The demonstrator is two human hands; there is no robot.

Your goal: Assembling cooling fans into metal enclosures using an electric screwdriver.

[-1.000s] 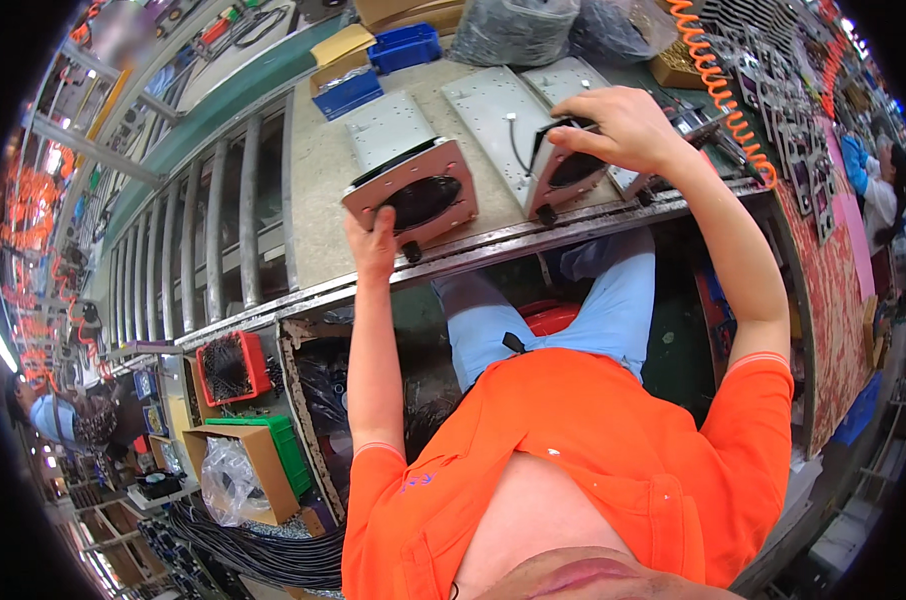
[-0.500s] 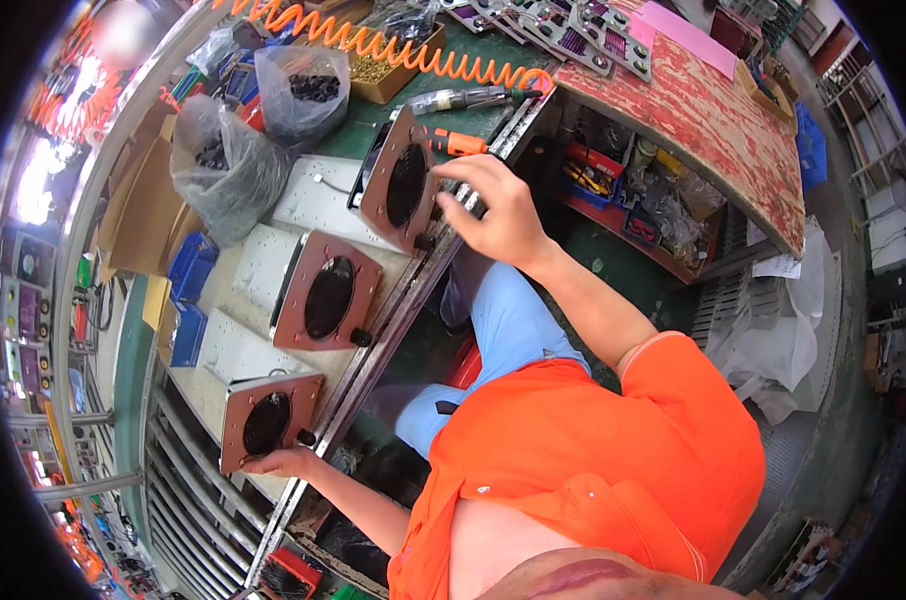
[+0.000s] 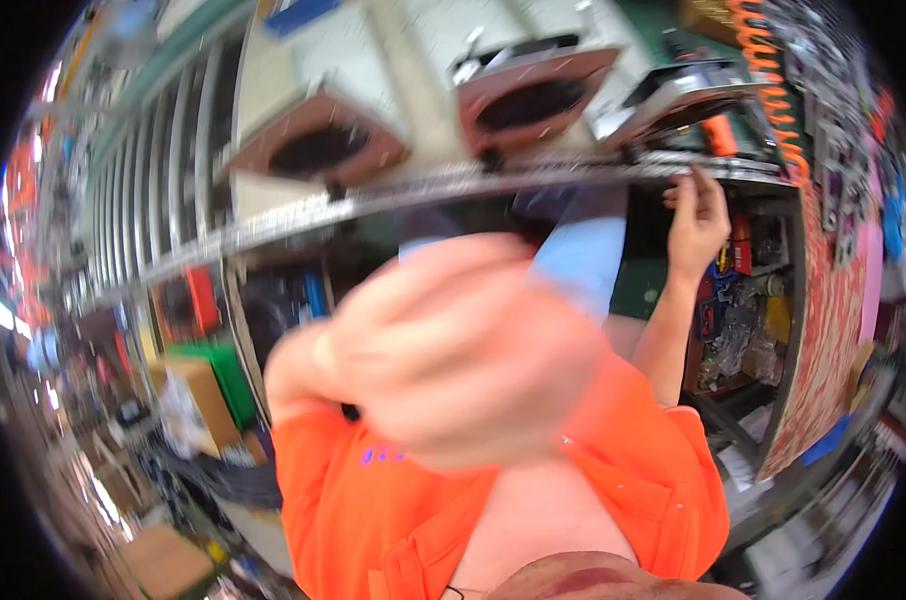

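Left hand: the left hand is raised close to the camera, large and blurred; it seems empty, but I cannot tell if its grip is open or closed.
Right hand: the right hand reaches up to the front edge of the counter; the fingers curl at the edge, just under the right unit. Whether the grip holds something, I cannot tell.
Things: three brown framed units with a dark round opening stand in a row near the counter edge: the left unit, the middle unit, and the right unit, tilted.
Risk: the raised hand hides much of the view, so I judge the right hand works almost blind; it could push the tilted unit off the edge.
Risk, second: the orange coiled hose hangs near and may catch the wrist.
Surface: pale counter top with a metal front rail.
Room: a crowded workshop, with roller rails at the left and storage full of parts under the counter.
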